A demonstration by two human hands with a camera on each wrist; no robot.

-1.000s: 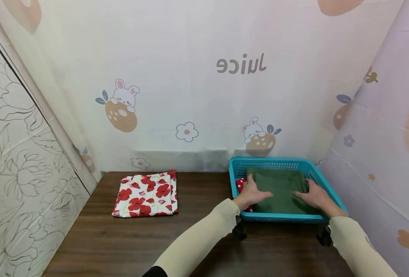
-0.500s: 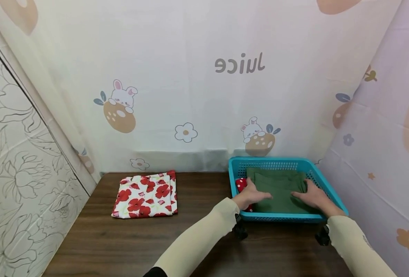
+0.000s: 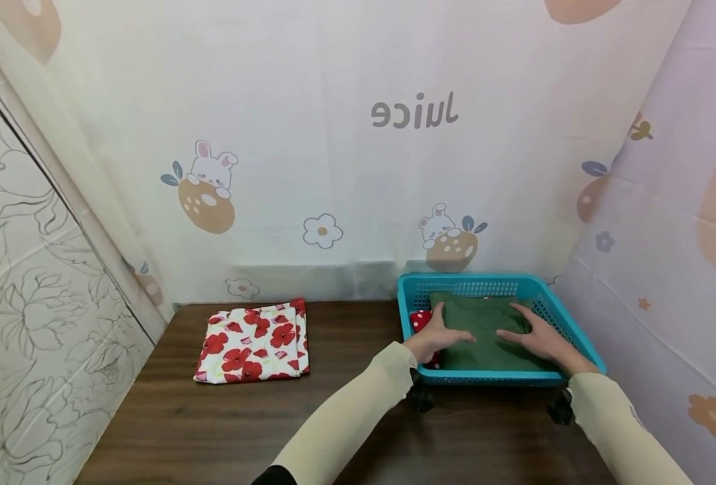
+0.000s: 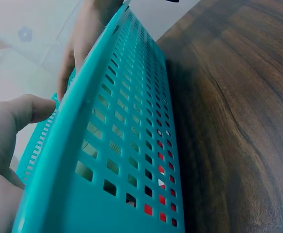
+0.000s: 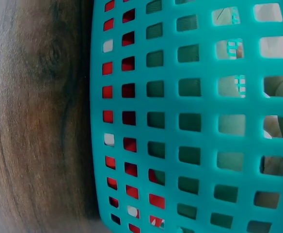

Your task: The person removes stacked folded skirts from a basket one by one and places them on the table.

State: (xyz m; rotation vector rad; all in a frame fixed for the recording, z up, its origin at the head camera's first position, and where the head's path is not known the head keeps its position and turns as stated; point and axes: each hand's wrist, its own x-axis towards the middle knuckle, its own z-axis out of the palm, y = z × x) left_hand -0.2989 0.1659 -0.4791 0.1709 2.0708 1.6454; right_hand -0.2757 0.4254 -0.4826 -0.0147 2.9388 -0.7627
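The left hand [image 3: 439,335] lies flat, fingers straight, on the left part of a folded dark green cloth [image 3: 481,323], and the right hand [image 3: 536,337] lies flat on its right part — the two hands apart, neither one curled around the fabric. The green cloth sits inside a turquoise perforated plastic basket [image 3: 497,379], filling most of it. Squeezed between the cloth and the basket's left wall, a red fabric with white dots [image 3: 419,322] shows just beside the left hand. Through the holes of the basket's wall [image 5: 190,145] the right wrist view shows red and green fabric. The basket stands on a dark brown wooden table [image 3: 242,424], at its far right corner. Well to the basket's left, a folded white cloth printed with red flowers [image 3: 253,340] lies flat on the table — behind both hangs a pale cartoon-printed curtain [image 3: 333,168].
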